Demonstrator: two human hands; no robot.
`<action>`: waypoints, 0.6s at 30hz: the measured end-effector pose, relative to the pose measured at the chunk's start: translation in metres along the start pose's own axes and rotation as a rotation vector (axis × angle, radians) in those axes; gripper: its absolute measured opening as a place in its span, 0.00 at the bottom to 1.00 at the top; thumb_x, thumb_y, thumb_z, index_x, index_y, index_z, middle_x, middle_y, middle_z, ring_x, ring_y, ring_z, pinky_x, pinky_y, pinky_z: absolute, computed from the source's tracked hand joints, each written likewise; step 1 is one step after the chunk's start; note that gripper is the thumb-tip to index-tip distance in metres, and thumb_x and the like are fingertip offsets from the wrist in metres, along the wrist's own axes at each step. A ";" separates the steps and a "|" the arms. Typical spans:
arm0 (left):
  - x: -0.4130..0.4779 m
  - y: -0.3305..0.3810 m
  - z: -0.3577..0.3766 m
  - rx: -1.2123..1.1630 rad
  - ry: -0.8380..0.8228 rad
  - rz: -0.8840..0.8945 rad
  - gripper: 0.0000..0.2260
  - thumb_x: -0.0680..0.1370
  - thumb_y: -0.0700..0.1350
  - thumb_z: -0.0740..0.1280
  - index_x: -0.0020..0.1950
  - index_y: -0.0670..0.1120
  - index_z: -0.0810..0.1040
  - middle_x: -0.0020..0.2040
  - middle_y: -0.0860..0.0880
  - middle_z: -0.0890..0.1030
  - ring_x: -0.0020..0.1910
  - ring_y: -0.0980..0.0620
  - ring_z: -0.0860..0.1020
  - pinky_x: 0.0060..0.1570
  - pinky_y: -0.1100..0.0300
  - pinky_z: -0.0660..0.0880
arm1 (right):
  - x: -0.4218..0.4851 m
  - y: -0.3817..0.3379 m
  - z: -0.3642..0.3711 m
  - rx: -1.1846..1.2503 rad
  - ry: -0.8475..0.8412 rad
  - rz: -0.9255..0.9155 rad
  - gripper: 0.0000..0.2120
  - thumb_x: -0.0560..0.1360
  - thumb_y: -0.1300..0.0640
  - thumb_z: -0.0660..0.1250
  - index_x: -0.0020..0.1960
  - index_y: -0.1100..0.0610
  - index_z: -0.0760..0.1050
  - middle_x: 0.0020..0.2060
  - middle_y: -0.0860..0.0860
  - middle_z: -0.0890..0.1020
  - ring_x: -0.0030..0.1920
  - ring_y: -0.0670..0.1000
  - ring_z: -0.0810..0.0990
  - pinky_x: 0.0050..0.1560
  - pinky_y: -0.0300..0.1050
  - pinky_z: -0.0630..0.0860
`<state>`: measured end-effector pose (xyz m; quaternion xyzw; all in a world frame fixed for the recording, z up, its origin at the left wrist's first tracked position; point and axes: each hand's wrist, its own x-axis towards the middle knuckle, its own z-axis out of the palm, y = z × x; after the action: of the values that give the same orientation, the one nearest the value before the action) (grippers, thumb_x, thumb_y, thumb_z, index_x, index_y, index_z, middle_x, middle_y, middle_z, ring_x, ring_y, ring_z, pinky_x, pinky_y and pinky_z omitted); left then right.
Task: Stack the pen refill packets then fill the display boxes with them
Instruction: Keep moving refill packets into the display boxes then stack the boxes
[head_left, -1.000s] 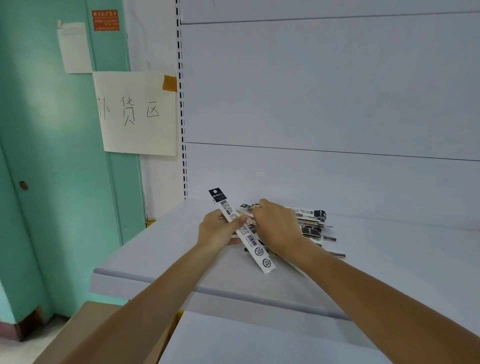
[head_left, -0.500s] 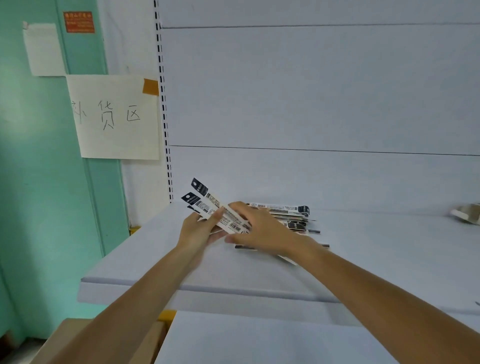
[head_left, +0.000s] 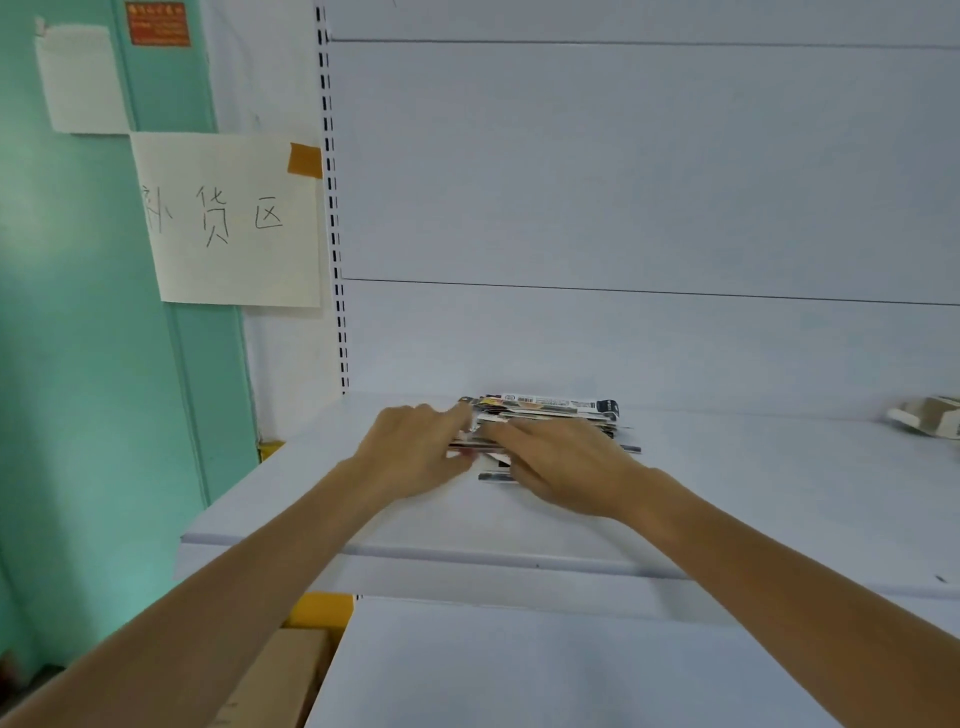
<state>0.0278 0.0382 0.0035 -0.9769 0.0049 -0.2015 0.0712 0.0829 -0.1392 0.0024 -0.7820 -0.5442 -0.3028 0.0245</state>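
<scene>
Hidden: left hand (head_left: 415, 452) meets left end of packets (head_left: 550, 413), grip or mere touch unclear. Stack's front covered by right hand (head_left: 566, 467). Packet count unreadable. Box (head_left: 927, 423) cut off at right edge.
Counts: two hands, one stack, one box.
Right hand flat on stack, fingers straight, pressing.
Packets: long thin white strips, black ends, barcodes, roughly squared, on white shelf (head_left: 753, 499) near back panel.
</scene>
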 end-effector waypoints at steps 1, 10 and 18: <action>0.001 -0.001 0.002 -0.009 0.000 -0.047 0.12 0.77 0.55 0.58 0.55 0.50 0.70 0.51 0.47 0.79 0.53 0.44 0.76 0.42 0.57 0.64 | -0.001 0.002 -0.002 0.049 0.045 0.031 0.23 0.75 0.49 0.51 0.64 0.55 0.72 0.53 0.51 0.81 0.49 0.55 0.81 0.41 0.47 0.76; 0.011 0.037 0.007 -0.088 0.021 -0.028 0.06 0.78 0.48 0.57 0.51 0.48 0.71 0.52 0.45 0.78 0.52 0.43 0.76 0.42 0.57 0.65 | -0.004 0.004 0.001 0.604 0.211 0.682 0.18 0.80 0.53 0.56 0.39 0.65 0.72 0.33 0.56 0.74 0.35 0.52 0.71 0.42 0.48 0.70; 0.021 0.049 0.006 -0.274 0.000 -0.082 0.12 0.75 0.51 0.63 0.56 0.48 0.71 0.51 0.47 0.77 0.52 0.44 0.75 0.42 0.58 0.64 | -0.018 0.006 0.005 0.448 0.155 0.458 0.15 0.75 0.48 0.66 0.49 0.61 0.76 0.43 0.53 0.78 0.42 0.47 0.71 0.43 0.34 0.65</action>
<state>0.0504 -0.0104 -0.0006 -0.9768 -0.0076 -0.2015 -0.0714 0.0864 -0.1553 -0.0093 -0.8340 -0.4037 -0.2205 0.3048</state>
